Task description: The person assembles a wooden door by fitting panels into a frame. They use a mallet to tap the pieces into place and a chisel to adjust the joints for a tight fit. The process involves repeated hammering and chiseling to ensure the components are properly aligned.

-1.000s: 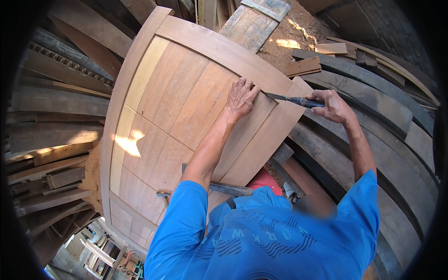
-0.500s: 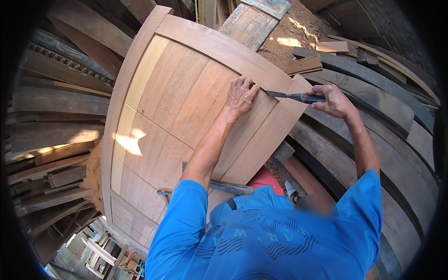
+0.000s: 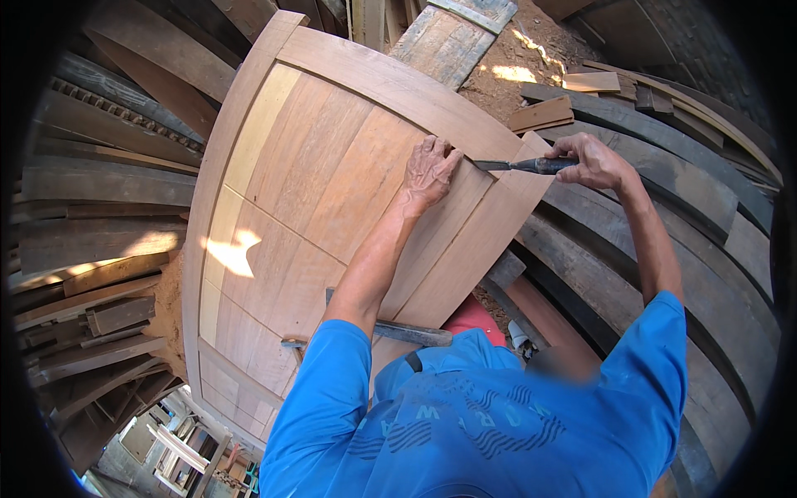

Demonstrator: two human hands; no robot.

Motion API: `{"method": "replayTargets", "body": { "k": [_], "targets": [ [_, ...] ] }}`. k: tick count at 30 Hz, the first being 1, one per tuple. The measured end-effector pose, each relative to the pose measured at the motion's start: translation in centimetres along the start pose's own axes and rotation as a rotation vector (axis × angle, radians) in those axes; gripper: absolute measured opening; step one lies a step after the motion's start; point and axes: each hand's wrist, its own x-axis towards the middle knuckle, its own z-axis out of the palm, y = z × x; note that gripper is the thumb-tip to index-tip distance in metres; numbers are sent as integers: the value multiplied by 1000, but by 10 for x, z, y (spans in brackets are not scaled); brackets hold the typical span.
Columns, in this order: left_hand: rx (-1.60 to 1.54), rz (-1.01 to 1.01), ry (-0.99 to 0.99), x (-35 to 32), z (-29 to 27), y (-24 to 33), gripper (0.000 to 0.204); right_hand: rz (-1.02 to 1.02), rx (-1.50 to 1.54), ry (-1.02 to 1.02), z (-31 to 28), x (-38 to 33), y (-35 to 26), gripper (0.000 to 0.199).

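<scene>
A large wooden door panel [image 3: 286,158] of pale and reddish boards, set in a frame, lies in front of me. My right hand [image 3: 596,161] grips the dark handle of a chisel [image 3: 538,166] at the panel's right end. The chisel lies low, its blade pointing left along the joint between the far frame rail [image 3: 407,87] and the boards. Left of the blade tip, my left hand [image 3: 431,172] rests on the boards with bent fingers at that rail's inner edge. Nothing shows in it. Partly behind my left forearm lie a dark bar [image 3: 413,334] and a small hammer-like tool [image 3: 292,343].
Stacked planks [image 3: 104,183] line the left side. More long, dark boards [image 3: 664,224] lie to the right, with short wood offcuts [image 3: 544,114] on top. A weathered board [image 3: 452,41] rests beyond the panel on brown, sawdust-like ground [image 3: 498,83].
My right hand has risen slightly and shifted a little, and the chisel handle sits lower against the panel. My left hand stays nearly where it was.
</scene>
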Motion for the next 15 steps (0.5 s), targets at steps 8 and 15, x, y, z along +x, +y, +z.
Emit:
{"method": "replayTargets", "body": {
  "k": [8,15],
  "targets": [
    [4,11,-4,1,-1,1,32,-60,-28,68,2,-6,2,48],
    [152,-303,76,-75,-2,-26,69,87,649,382,85,-64,22,45]
  ]
}}
